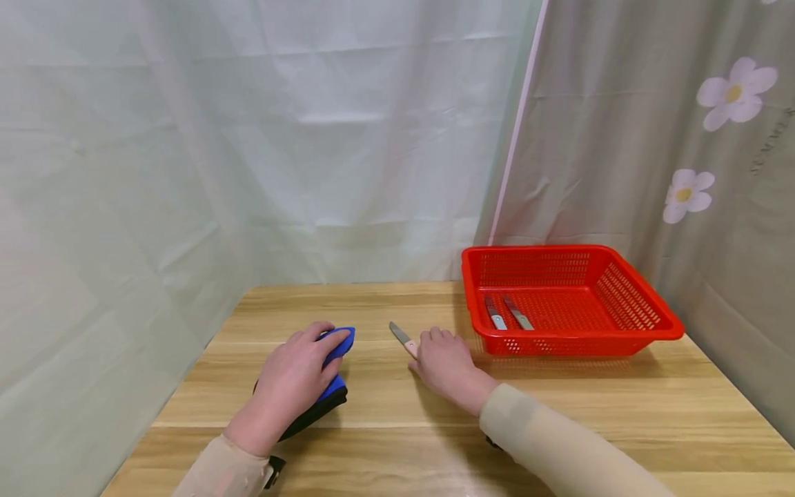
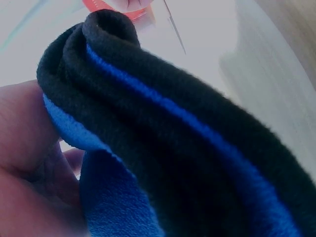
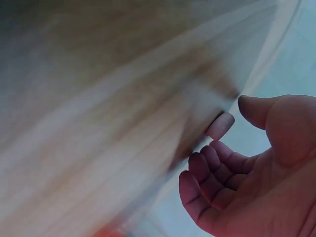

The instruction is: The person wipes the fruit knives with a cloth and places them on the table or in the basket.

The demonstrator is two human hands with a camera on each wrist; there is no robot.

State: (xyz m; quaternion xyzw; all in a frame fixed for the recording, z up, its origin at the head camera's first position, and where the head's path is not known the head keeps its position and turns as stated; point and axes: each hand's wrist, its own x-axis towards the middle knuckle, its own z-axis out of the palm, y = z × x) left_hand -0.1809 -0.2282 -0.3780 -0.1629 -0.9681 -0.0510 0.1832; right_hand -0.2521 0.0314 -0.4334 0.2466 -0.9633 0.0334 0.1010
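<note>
My left hand point(image 1: 295, 373) grips a folded blue and black cloth point(image 1: 332, 390) above the left part of the table. In the left wrist view the cloth point(image 2: 197, 133) fills the middle in thick folds, thumb and fingers at its left side. A small knife point(image 1: 397, 332) with a pale handle lies on the table between the hands, blade pointing away to the left. My right hand point(image 1: 444, 366) is at its handle. The right wrist view shows the handle's end point(image 3: 220, 126) between thumb and loosely bent fingers, with a gap beside the thumb.
A red plastic basket point(image 1: 577, 345) stands on the right of the wooden table point(image 1: 385, 449). Two knives point(image 1: 517, 314) lie inside it at its left. Pale curtains point(image 1: 348, 138) hang behind the table and at both sides.
</note>
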